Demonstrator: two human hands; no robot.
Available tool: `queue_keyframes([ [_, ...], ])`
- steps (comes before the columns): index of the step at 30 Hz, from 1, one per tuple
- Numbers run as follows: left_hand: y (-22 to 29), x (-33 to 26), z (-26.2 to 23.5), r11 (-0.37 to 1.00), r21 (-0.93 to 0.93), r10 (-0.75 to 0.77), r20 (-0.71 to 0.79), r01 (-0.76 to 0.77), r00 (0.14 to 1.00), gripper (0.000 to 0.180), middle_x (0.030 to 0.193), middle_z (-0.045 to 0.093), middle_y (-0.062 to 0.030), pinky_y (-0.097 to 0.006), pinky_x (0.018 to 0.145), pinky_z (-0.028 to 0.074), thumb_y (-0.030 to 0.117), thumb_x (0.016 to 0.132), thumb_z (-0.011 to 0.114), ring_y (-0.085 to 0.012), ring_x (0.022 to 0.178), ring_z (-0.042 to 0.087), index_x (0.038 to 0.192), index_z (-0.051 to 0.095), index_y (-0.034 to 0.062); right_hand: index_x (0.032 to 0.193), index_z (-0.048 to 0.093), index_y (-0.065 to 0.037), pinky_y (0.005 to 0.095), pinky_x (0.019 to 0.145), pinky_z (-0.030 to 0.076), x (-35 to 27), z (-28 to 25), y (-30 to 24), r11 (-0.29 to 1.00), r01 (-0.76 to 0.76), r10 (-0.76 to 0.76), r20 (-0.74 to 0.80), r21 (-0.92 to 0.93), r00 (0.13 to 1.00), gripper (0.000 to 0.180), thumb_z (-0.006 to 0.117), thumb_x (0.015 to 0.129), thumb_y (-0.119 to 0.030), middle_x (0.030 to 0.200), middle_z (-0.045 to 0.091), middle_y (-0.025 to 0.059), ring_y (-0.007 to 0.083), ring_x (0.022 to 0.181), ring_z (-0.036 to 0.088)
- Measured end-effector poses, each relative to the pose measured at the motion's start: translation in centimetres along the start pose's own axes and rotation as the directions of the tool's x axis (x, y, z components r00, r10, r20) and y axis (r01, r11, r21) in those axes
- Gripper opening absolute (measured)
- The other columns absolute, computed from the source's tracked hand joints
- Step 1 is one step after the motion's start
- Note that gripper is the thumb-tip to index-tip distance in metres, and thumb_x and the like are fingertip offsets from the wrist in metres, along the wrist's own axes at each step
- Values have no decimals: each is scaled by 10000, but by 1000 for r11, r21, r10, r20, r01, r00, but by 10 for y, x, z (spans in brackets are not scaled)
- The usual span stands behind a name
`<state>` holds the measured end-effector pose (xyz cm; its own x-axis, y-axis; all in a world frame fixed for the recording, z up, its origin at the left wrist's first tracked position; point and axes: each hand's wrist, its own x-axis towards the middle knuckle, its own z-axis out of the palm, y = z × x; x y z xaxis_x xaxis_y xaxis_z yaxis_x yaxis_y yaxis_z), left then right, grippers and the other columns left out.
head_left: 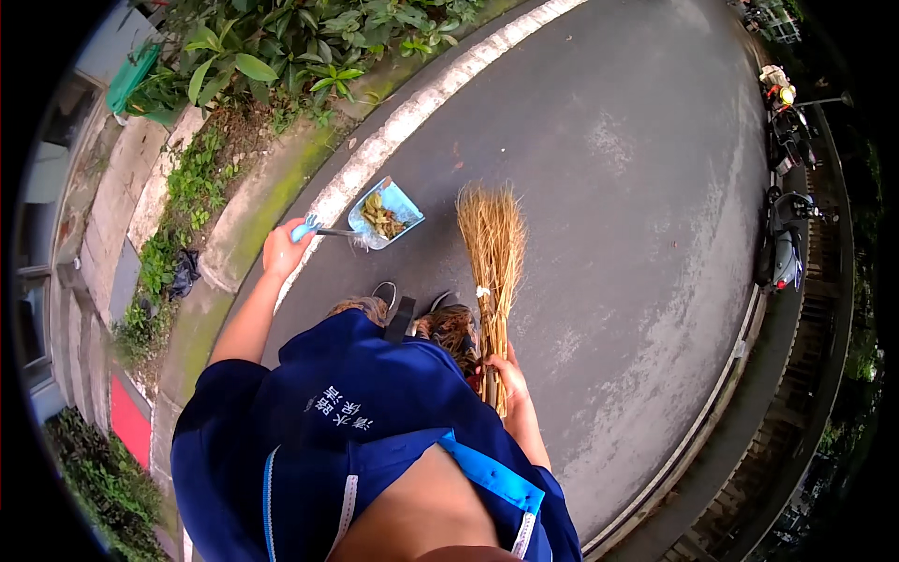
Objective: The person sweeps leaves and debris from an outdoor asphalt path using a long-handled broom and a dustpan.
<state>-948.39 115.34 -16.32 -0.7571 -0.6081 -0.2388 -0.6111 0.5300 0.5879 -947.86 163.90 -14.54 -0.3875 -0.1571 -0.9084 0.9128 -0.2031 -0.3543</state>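
My left hand (285, 249) is closed round the blue top of a long-handled dustpan's handle. The light blue dustpan (405, 204) is low over the road beside the white edge line, and I cannot tell whether it touches the ground. Yellowish-green and brown leaves (381, 217) lie in its pan. In my right hand (508, 379) is a straw broom (493, 245), gripped by its bundled stalks. Its bristles fan out ahead of me, and a white tie binds the stalks below them. My shoes (384, 293) stand on the road between the two tools.
Grey road (599, 234) stretches ahead and right. A white line (393, 131) and a mossy kerb (267, 211) run along the left, with leafy bushes (309, 47) behind. A dark plastic bag (185, 273) lies among the weeds. Scooters (785, 244) are parked at the far right by a railing.
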Motion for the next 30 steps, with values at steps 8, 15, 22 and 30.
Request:
queue_keyframes([
  [8, 98, 134, 43, 992, 73, 96, 103, -104, 990, 359, 778, 671, -129, -379, 686, 497, 305, 759, 710, -289, 742, 657, 1067, 659, 128, 1464, 37, -194, 354, 458, 511, 111, -29, -168, 907, 261, -291, -45, -330, 956, 980, 559, 681, 79, 887, 556, 129, 242, 568, 581],
  [15, 190, 209, 81, 957, 250, 111, 150, -147, 982, 368, 816, 669, -145, -398, 718, 498, 312, 774, 688, -308, 777, 649, 1102, 652, 151, 1471, -30, -217, 347, 472, 528, 220, -44, -299, 795, 190, -286, -80, -577, 955, 1031, 580, 685, 54, 922, 582, 142, 234, 561, 602],
  [22, 224, 262, 96, 896, 364, 175, 232, -253, 957, 337, 832, 662, -158, -435, 717, 494, 319, 801, 669, -351, 792, 631, 1094, 640, 155, 1486, -1, -202, 331, 945, 443, 238, -21, -262, 177, -71, -12, -74, -982, 997, 1151, 755, 620, -140, 1228, 575, 178, 281, 1117, 566],
  [30, 221, 290, 87, 914, 335, 147, 252, -228, 957, 313, 831, 662, -145, -437, 738, 487, 299, 811, 665, -336, 802, 632, 1089, 632, 159, 1485, 23, -231, 339, 931, 466, 119, -24, -262, 470, 136, -27, 139, -872, 990, 1102, 699, 629, -77, 1176, 610, 172, 308, 1076, 596],
])
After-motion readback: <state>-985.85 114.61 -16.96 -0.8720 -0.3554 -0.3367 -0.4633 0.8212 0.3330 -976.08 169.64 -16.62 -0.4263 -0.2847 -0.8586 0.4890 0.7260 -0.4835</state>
